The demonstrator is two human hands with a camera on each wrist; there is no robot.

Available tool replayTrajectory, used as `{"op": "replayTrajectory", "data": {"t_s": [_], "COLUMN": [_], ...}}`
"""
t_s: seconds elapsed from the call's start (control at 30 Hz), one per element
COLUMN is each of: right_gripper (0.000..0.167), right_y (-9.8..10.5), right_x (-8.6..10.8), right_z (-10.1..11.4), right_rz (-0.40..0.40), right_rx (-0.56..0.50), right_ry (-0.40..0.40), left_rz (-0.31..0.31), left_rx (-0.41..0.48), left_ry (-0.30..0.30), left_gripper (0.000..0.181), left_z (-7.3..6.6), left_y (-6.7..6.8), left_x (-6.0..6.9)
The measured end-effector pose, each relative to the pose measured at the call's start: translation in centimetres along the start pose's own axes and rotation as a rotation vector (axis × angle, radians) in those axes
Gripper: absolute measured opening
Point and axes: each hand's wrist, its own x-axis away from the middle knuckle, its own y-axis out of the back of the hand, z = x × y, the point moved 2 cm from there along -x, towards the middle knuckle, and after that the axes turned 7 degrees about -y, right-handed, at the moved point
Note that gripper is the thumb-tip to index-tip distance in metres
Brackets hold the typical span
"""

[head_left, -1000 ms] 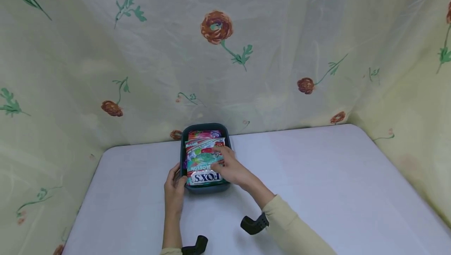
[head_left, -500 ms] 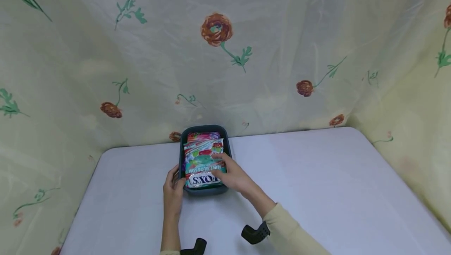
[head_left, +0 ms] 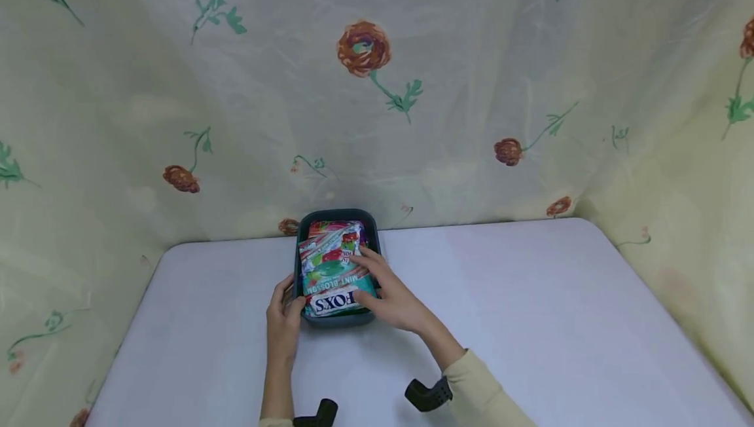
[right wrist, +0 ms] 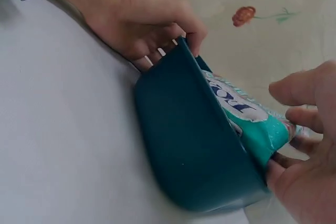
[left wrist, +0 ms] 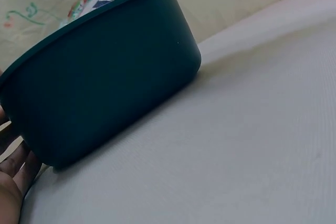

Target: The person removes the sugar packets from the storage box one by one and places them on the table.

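A dark teal plastic tub stands near the table's back edge. On top inside lies a shiny green and red FOX'S candy bag, over another pink-red packet mostly hidden beneath. My left hand holds the tub's left wall, thumb over the rim and fingers along the outside. My right hand is over the tub's right side. In the right wrist view its fingers touch the edge of the candy bag, while the thumb stands apart above it.
A white-covered table with rounded corners lies under the tub. Flower-patterned cloth hangs close behind the tub and along the sides. Black wrist mounts sit on both forearms.
The candy bag has turned slightly and shifted left within the tub. My right hand has moved a little down, its fingers now at the bag's right edge. The left hand keeps its hold.
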Motion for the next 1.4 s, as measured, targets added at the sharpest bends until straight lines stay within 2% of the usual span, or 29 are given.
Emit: {"op": "replayTrajectory", "data": {"t_s": [0.13, 0.23, 0.43, 0.67, 0.87, 0.97, 1.07, 1.2, 1.4], "right_gripper": [0.055, 0.053, 0.053, 0.06, 0.061, 0.06, 0.058, 0.057, 0.056], "right_y": [0.1, 0.0, 0.0, -0.4, -1.0, -1.1, -1.1, -0.9, -0.6], "right_x": [0.2, 0.2, 0.6, 0.8, 1.2, 1.3, 1.4, 1.9, 1.0], "right_z": [-0.8, -1.1, -1.7, -1.8, -2.1, -2.0, -2.0, -1.5, -2.7], "right_rz": [0.017, 0.017, -0.047, -0.096, -0.119, -0.137, -0.157, -0.166, -0.165], "right_rx": [-0.119, -0.151, -0.133, -0.035, -0.069, -0.08, -0.12, -0.242, -0.353], "right_ry": [-0.035, -0.019, 0.017, 0.067, 0.039, 0.049, 0.068, 0.044, 0.05], "left_rz": [-0.002, -0.006, -0.018, -0.039, -0.044, -0.044, -0.043, -0.031, -0.034], "left_rx": [-0.014, -0.017, -0.032, -0.068, -0.1, -0.099, -0.094, -0.095, -0.077], "left_ry": [-0.001, -0.006, -0.007, 0.004, 0.017, 0.019, 0.033, 0.06, 0.025], "left_gripper": [0.046, 0.045, 0.046, 0.047, 0.049, 0.049, 0.049, 0.05, 0.049], "left_z": [-0.1, -0.1, 0.0, 0.1, -0.1, -0.1, 0.0, -0.1, -0.3], "left_y": [-0.1, -0.1, -0.1, -0.1, 0.0, 0.1, 0.1, 0.0, 0.1], "left_x": [-0.2, -0.2, 0.0, 0.0, 0.2, 0.2, 0.2, 0.4, 0.0]}}
